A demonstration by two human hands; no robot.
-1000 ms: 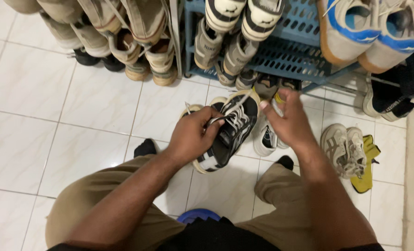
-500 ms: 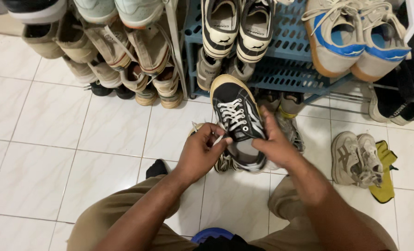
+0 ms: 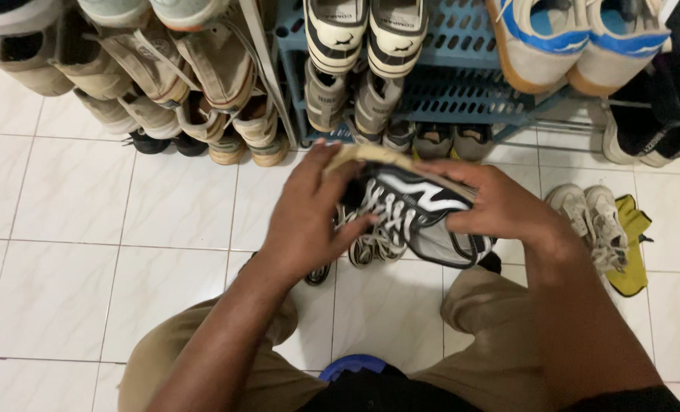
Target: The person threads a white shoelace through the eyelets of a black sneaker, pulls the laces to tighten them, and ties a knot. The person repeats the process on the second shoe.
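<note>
Here, at the far left, a rack of tan and beige shoes (image 3: 164, 69) hangs over the white tiled floor (image 3: 73, 229), their toes tipped down toward the tiles. Just to the right of it, your left hand (image 3: 309, 221) comes up from your left knee and closes around the toe end of a black sneaker (image 3: 416, 214), with your fingers curled over its pale gum sole and your thumb down among the white laces. The sneaker lies on its side between your two hands, held up off the floor just in front of the racks, its white side stripes facing up and the sole turned away from you toward the shelves. Below it, another laced shoe (image 3: 370, 248) sits on the tiles, mostly hidden by the one you hold. Behind the sneaker stands a blue plastic shoe rack (image 3: 462, 84), with cream and black striped shoes on the left of its shelf and blue and white trainers (image 3: 576, 38) on the right. Your right hand (image 3: 500, 206) grips the heel end of the sneaker, fingers wrapped over its upper edge. Farther right, a worn grey pair of sneakers (image 3: 592, 221) lies on the floor, resting partly on a yellow cloth (image 3: 634, 252).
</note>
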